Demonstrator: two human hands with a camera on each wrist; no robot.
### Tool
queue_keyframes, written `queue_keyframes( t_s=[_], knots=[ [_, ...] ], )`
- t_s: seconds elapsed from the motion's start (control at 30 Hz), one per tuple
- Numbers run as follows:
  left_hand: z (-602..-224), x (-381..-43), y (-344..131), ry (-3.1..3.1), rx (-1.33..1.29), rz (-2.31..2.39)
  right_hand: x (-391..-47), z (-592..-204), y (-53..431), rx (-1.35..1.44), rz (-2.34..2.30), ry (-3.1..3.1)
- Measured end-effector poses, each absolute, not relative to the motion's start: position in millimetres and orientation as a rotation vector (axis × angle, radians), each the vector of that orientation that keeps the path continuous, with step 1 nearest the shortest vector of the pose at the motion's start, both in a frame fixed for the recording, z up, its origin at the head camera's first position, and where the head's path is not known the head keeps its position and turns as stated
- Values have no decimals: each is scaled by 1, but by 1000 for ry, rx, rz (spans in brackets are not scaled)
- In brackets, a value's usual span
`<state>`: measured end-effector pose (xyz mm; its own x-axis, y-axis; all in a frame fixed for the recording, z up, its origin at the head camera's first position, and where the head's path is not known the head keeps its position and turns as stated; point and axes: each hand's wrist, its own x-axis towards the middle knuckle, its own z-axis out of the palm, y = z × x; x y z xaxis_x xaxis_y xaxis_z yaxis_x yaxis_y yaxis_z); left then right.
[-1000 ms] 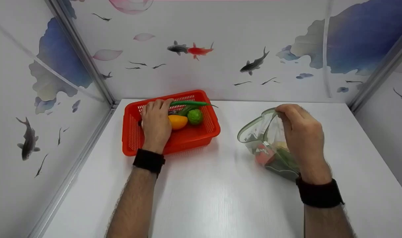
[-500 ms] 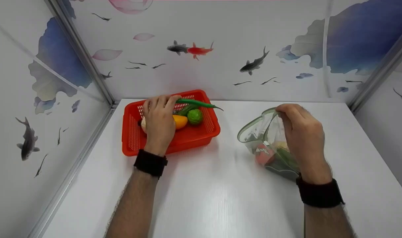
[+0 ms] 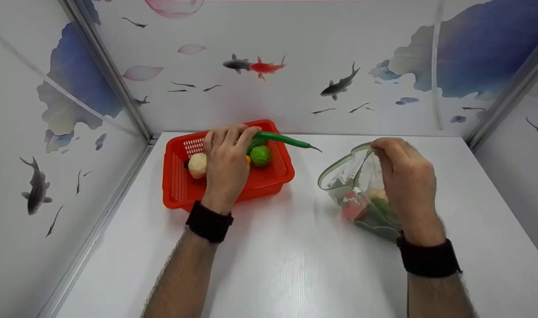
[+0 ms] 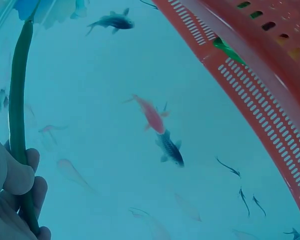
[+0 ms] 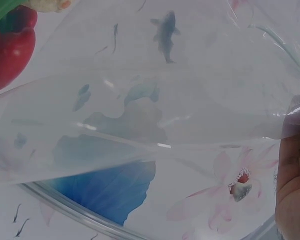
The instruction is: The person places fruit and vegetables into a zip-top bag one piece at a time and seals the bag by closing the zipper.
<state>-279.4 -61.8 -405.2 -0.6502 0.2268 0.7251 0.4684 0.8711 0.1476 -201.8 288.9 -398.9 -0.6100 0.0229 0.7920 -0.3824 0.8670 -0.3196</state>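
Note:
My left hand grips a long green chili pepper over the red basket. In the left wrist view thumb and fingers wrap the lower part of the chili, its thin stem tip pointing away. Upper right, my right hand pinches the green-trimmed rim of a transparent bag, whose mouth gapes toward the basket. Inside lie a reddish item and green ones; a red bell pepper shows in the right wrist view, where the clear plastic fills most of the frame.
In the basket sit a pale round vegetable, a bumpy green one and a yellow-orange one mostly hidden by my left hand. Both containers stand on a white table, with a fish-printed wall behind.
My left hand has moved right with the chili pepper, whose tip now reaches past the basket's right edge. The pale vegetable has come into sight. The right hand and bag have hardly moved.

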Motion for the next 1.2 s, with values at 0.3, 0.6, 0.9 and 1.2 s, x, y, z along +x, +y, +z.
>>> queue_keyframes(
  t_s=[0.3, 0.6, 0.9, 1.2],
  knots=[
    [-403, -270, -42, -2222, -611, -435, -202, -399, 291, 258, 579, -2164],
    [-406, -266, -23, -2206, -730, -318, -201, -399, 291, 272, 594, -2144],
    [-410, -263, -1, -2224, -793, -226, -200, -398, 292, 260, 596, -2167],
    [-419, -261, 19, -2356, -933, -211, -200, -398, 292, 248, 601, -2180]
  ],
)
